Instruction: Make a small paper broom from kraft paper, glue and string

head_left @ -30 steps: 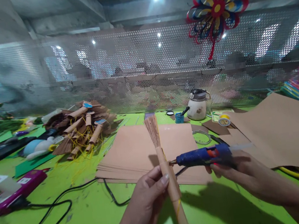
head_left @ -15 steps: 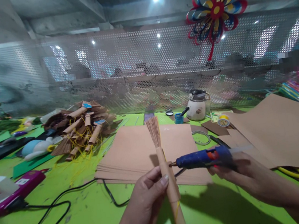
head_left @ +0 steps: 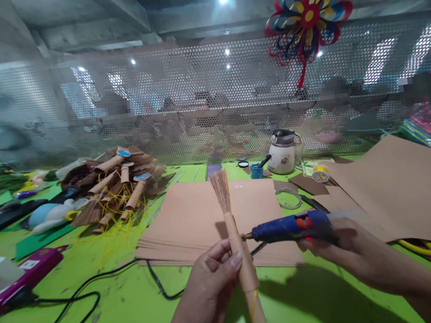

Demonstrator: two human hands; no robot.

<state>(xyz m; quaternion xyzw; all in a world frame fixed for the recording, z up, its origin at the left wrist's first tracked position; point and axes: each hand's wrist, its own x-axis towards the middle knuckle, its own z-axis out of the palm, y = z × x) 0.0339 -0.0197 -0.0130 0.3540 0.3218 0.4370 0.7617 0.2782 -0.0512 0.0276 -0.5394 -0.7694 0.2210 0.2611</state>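
Between the thumb and fingers of my left hand (head_left: 216,272) is a rolled brown paper tube (head_left: 248,276) with a pleated, fanned end pointing away from me. A yellow thread hangs from its lower part. My right hand (head_left: 342,250) is closed round the handle of a blue hot glue gun (head_left: 291,227), whose nozzle is at the right side of the tube, close to my left fingertips. Whether the nozzle touches the paper is hard to tell. A stack of brown paper sheets (head_left: 190,212) lies behind the tube.
A pile of similar paper pieces (head_left: 123,187) lies at the left. The purple power strip (head_left: 41,266) has a black cable (head_left: 96,294) looping over the green table. Behind stand a white jug (head_left: 281,157) and a blue paint pot (head_left: 256,171). More brown paper (head_left: 410,194) lies at right.
The view has shifted very slightly. Both hands, the paper tube and the glue gun hold nearly the same positions relative to one another.
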